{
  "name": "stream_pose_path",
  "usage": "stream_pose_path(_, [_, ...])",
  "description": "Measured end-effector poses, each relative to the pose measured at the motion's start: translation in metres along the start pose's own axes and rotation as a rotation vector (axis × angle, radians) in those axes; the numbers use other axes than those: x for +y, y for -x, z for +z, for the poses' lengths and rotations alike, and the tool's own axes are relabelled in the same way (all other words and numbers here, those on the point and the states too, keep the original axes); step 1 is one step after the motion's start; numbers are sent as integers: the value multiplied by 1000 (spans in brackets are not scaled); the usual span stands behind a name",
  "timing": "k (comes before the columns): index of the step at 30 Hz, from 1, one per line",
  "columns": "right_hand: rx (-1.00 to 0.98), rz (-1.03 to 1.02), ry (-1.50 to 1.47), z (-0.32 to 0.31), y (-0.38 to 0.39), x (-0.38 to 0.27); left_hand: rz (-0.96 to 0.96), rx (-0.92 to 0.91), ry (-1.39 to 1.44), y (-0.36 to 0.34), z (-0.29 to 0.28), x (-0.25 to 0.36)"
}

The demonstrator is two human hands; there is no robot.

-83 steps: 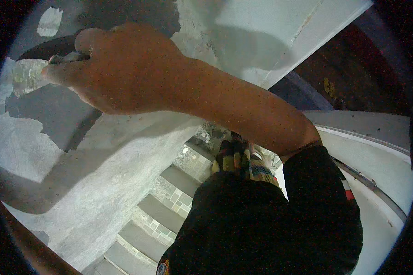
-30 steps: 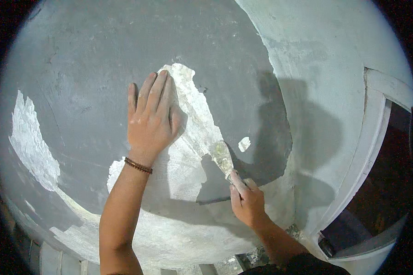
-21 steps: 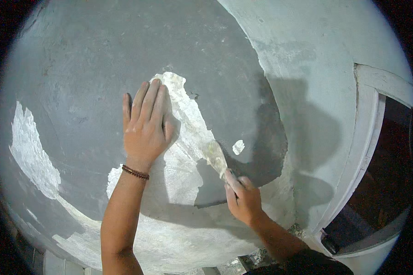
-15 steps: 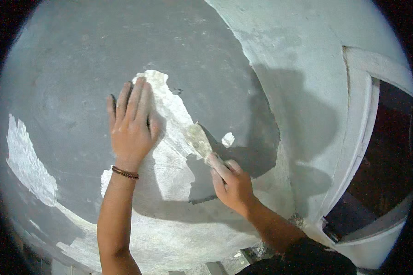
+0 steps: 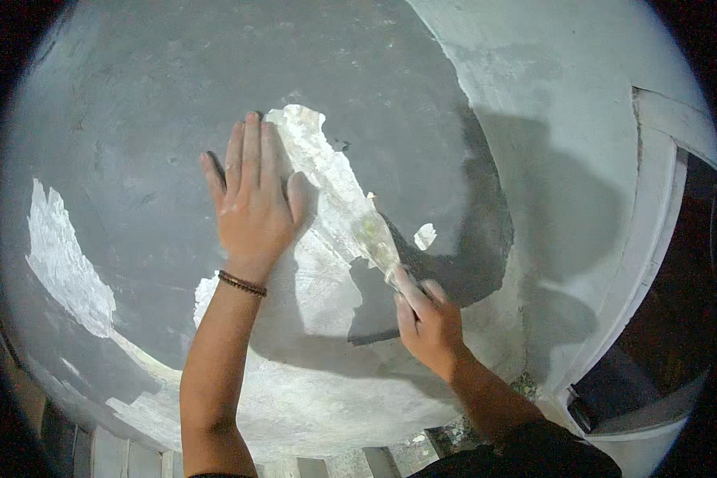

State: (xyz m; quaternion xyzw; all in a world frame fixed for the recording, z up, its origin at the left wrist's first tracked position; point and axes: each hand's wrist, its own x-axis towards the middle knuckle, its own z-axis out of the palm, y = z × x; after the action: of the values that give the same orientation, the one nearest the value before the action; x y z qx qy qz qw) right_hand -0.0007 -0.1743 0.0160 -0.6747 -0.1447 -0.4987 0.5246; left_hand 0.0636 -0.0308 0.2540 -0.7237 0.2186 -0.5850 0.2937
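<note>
My left hand [image 5: 256, 209] lies flat on a wall's dark grey coating [image 5: 159, 103], fingers stretched upward and thumb spread, with a dark beaded bracelet [image 5: 243, 284] at the wrist. Beside it a bare white patch [image 5: 327, 167] with ragged edges runs down the wall where the grey is gone. My right hand [image 5: 432, 325] grips a putty knife [image 5: 378, 240] by the handle, index finger stretched along it. The knife's whitish, smeared blade rests at the right edge of the white patch, pointing up and left. A tiny chip [image 5: 371, 196] shows just above the blade.
A smaller white spot [image 5: 425, 237] lies right of the knife, and another bare patch [image 5: 68, 255] is at far left. Pale green wall [image 5: 558, 80] borders the grey on the right, beside a white-framed opening [image 5: 653, 271]. Rubble [image 5: 454, 434] lies along the wall's foot.
The whole view has shifted, so the wall sits farther right. The knife blade has turned steeper against the patch's edge, and a small chip now shows above it. My left hand stays flat.
</note>
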Motion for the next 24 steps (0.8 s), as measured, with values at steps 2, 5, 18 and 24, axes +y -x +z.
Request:
stream_pose_path(2, [-58, 47, 20, -1, 0, -3, -1, 11, -9, 0, 0, 0])
stream_pose_path(5, [-65, 40, 11, 0, -8, -3, 0, -3, 36, 0, -1, 0])
stream_pose_path(18, [2, -32, -17, 11, -28, 1, 24, -39, 11, -1, -3, 0])
stream_pose_path(24, [-70, 12, 27, -3, 9, -10, 36, -20, 34, 1, -2, 0])
